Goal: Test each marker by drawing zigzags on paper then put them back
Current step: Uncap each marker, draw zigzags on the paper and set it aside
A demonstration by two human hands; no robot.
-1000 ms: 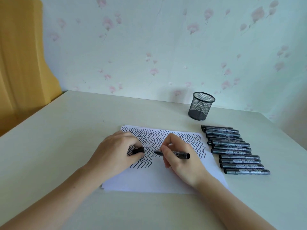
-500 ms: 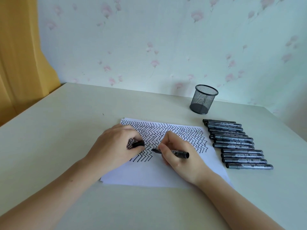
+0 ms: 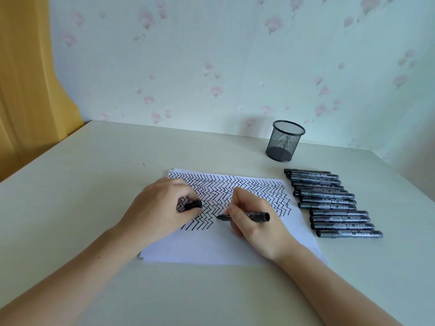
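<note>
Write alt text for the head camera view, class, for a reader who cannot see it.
A person's right hand holds an uncapped black marker with its tip on a sheet of paper filled with zigzag lines, while the left hand holds the cap and rests on the sheet. To the right lie a row of capped markers and an upright mesh pen cup on a pale table.

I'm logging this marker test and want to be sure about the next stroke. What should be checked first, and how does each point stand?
1. Marker gripped by right hand: ok.
2. Cap off, held in left hand: ok.
3. Tip on paper: cannot tell.
4. Blank paper below the zigzags: ok.
5. Left hand resting on paper, steadying it: ok.
6. Other markers lie clear of the paper: ok.
</note>
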